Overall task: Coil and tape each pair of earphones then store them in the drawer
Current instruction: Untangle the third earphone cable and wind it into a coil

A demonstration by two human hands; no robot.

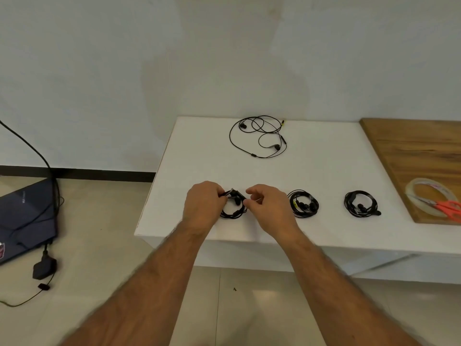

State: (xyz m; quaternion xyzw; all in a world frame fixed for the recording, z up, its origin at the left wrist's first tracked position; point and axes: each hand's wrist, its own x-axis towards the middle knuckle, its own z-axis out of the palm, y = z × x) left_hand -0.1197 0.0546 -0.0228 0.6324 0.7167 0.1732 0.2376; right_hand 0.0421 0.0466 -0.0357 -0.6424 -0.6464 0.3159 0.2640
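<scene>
A pale wall is rising behind a white desk [324, 171] that is standing on a tiled floor, with a wooden board [411, 151] lying along its right side. Near the front edge of the desk, the left hand [203, 206] is curling its fingers [219, 193] round the left part of a coiled pair of black earphones [234, 208], gripping the bundle against the surface. The right hand [270, 206] is sitting just beside it on the right, its thumb and forefinger closing in a pinch at the edge of the same coil; whether they are holding the cable itself or a small piece of something else cannot be told. To the right of the hands, a second coiled pair [303, 203] is lying flat on the desk, and further right a third coiled pair [360, 204] is lying apart from it. At the far side of the desk, near the wall, an uncoiled pair of earphones [259, 136] is sprawling in loose loops. On the wooden board a roll of clear tape [424, 196] is lying with orange-handled scissors [449, 208] resting across it. On the floor to the left, a dark laptop [25, 221] is lying with a black cable [37, 151] trailing over it.
</scene>
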